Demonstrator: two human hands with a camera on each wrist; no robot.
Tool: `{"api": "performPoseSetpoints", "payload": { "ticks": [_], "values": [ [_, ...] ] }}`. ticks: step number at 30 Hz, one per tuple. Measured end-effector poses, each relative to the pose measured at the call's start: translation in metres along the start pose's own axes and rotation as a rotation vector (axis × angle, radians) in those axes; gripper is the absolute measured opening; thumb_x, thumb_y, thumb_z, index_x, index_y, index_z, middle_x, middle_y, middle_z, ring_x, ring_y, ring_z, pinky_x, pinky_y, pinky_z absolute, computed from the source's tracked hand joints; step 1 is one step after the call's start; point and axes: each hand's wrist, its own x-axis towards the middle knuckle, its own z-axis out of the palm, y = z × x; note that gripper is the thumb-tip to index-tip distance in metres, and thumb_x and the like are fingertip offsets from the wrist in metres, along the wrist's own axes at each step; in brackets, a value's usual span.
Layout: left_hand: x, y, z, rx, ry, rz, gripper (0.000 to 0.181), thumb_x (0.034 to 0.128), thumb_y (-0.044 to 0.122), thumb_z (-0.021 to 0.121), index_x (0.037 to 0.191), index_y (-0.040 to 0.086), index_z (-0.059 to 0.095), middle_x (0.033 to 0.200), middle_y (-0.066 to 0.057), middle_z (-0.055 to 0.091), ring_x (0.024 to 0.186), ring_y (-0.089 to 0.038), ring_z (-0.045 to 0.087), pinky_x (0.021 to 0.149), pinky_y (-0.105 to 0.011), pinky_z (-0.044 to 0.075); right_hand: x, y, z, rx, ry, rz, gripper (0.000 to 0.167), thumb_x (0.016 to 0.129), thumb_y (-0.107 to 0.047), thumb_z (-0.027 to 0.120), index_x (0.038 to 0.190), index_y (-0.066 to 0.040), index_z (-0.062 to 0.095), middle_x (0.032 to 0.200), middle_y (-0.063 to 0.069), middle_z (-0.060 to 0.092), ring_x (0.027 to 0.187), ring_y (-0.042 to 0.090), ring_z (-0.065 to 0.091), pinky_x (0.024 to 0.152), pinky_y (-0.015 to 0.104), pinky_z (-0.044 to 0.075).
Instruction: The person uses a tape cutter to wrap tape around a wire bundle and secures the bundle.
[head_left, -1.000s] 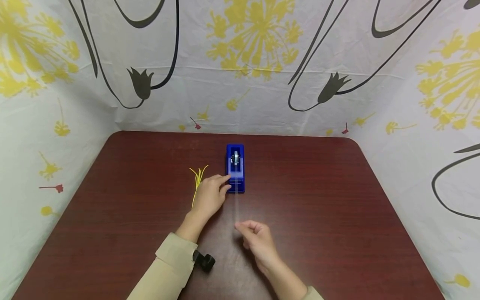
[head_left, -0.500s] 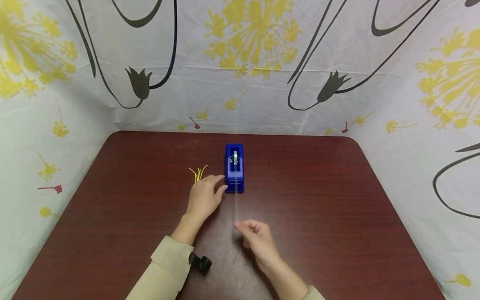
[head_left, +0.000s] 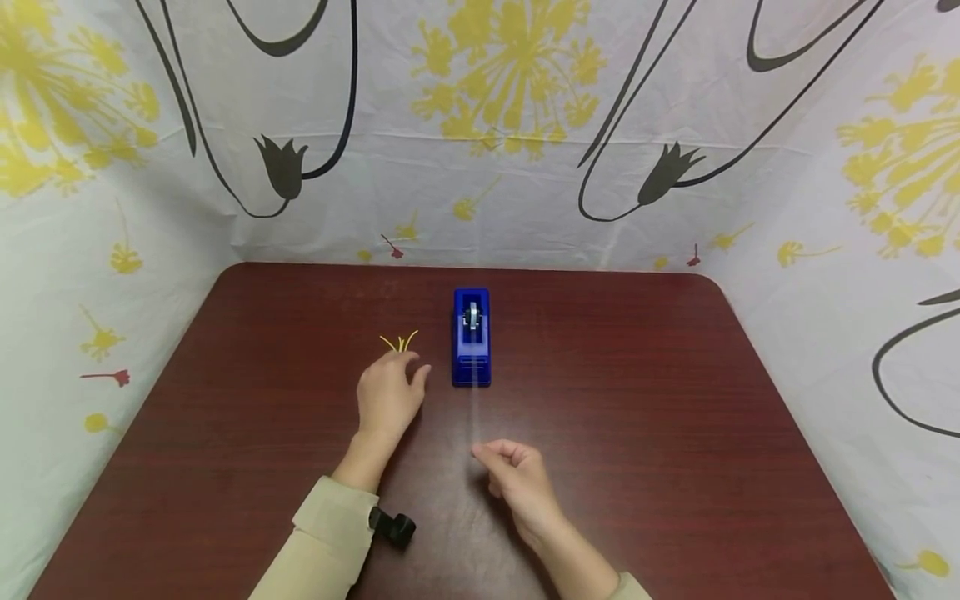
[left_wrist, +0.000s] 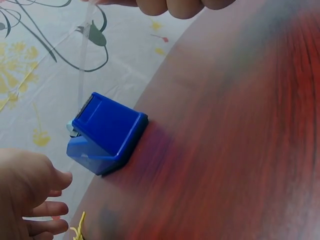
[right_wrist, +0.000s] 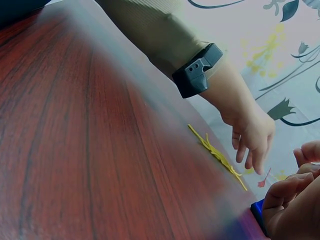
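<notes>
My right hand [head_left: 525,487] pinches the free end of a clear tape strip [head_left: 474,417] between thumb and forefinger. The strip runs in a straight line back to a blue tape dispenser [head_left: 472,373] on the table. To the left of the dispenser, my left hand [head_left: 384,402] hovers with relaxed fingers and nothing in them. Under it lies a bundle of thin yellow strands [head_left: 402,342], mostly hidden by the hand in the head view. The right wrist view shows the whole bundle of strands [right_wrist: 217,155] lying on the wood, apart from the left fingers.
The dark red-brown table [head_left: 637,400] has rounded far corners. A white cloth [head_left: 525,208] with yellow and grey flower prints hangs behind it and at both sides. A black wrist camera [head_left: 393,527] sits at the left sleeve's cuff.
My left hand has moved left, away from the dispenser's side, to over the yellow strands. The right hand, the tape and the dispenser have stayed in place.
</notes>
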Motion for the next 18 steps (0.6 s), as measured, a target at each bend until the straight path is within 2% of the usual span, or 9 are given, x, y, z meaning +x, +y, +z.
{"api": "performPoseSetpoints", "payload": {
  "ticks": [13,18],
  "values": [
    [-0.005,-0.015,-0.002,0.025,-0.006,-0.017,0.023,0.0865,0.022,0.082,0.103,0.007,0.078,0.095,-0.011,0.072,0.089,-0.034,0.069,0.081,-0.049,0.053,-0.001,-0.001,0.000,0.011,0.001,0.003,0.015,0.091,-0.007,0.072,0.077,-0.003,0.069,0.056,-0.006,0.042,0.047,0.006,0.033,0.054,0.022,0.034],
    [-0.008,-0.020,-0.004,0.058,-0.023,-0.053,0.025,0.0858,0.024,0.083,0.103,0.008,0.078,0.092,-0.011,0.069,0.084,-0.034,0.067,0.077,-0.049,0.053,-0.001,-0.002,0.000,0.011,0.003,0.003,0.015,0.091,-0.006,0.072,0.077,-0.003,0.069,0.056,-0.005,0.043,0.047,0.007,0.034,0.054,0.023,0.034]
  ]
}}
